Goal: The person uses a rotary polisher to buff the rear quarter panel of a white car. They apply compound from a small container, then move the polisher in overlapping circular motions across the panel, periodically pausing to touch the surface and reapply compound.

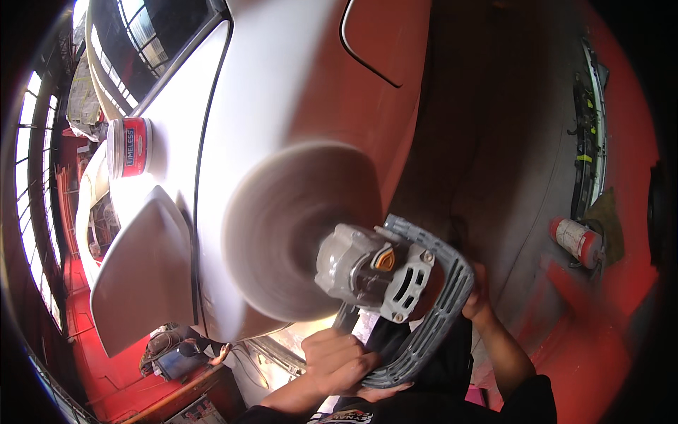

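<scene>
A power polisher (357,265) with a grey metal head and a dark slotted D-shaped handle is in both my hands. Its round pad (282,219) is smeared into a disc by spinning and lies against a light silver car panel (311,78). My left hand (335,362) is closed on the handle near its lower end, knuckles up. On the far right side of the handle, my right hand (480,293) is closed around the polisher; its fingers are mostly hidden behind it. A round tub (134,147) with a red and blue label stands on the car, left of the pad.
A curved light panel (145,275) juts out at left, beside a dark seam. Right of the car are a dark floor (487,127), a red cylinder with a pale label (575,242) and a long strip-like part (590,134). Cluttered items (180,357) sit at lower left.
</scene>
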Available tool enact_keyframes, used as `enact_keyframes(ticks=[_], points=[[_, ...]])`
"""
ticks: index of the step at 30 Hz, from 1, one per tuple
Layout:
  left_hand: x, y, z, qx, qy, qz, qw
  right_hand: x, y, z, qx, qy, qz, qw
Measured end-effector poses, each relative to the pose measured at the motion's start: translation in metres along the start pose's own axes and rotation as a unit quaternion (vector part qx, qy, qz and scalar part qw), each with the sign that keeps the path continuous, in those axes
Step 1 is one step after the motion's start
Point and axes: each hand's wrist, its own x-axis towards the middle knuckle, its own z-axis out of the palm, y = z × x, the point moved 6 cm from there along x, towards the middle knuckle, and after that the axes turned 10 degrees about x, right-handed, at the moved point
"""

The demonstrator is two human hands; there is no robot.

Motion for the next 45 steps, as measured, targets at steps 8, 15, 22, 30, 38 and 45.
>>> enact_keyframes(ticks=[8, 15, 22, 30, 38, 45], points=[[-0.144, 0.022, -0.02, -0.016, 0.025, 0.013, 0.999, -0.135, 0.09, 0.081, 0.009, 0.032, -0.053, 0.998], [-0.126, 0.009, -0.006, 0.052, -0.039, 0.045, 0.997, -0.136, 0.134, 0.091, 0.085, 0.077, 0.027, 0.993], [-0.005, -0.008, 0.05, 0.073, 0.007, 0.047, 0.996, -0.014, 0.134, 0.032, 0.1, 0.055, -0.025, 0.993], [0.093, -0.024, 0.095, 0.045, 0.103, 0.004, 0.994, 0.054, 0.08, -0.048, 0.13, 0.051, -0.053, 0.989], [0.031, -0.016, 0.052, 0.037, 0.108, 0.012, 0.993, -0.034, 0.11, -0.002, 0.129, 0.018, -0.009, 0.991], [-0.062, -0.007, -0.007, 0.001, 0.068, 0.018, 0.998, -0.11, 0.125, 0.086, 0.096, -0.001, 0.002, 0.995]])
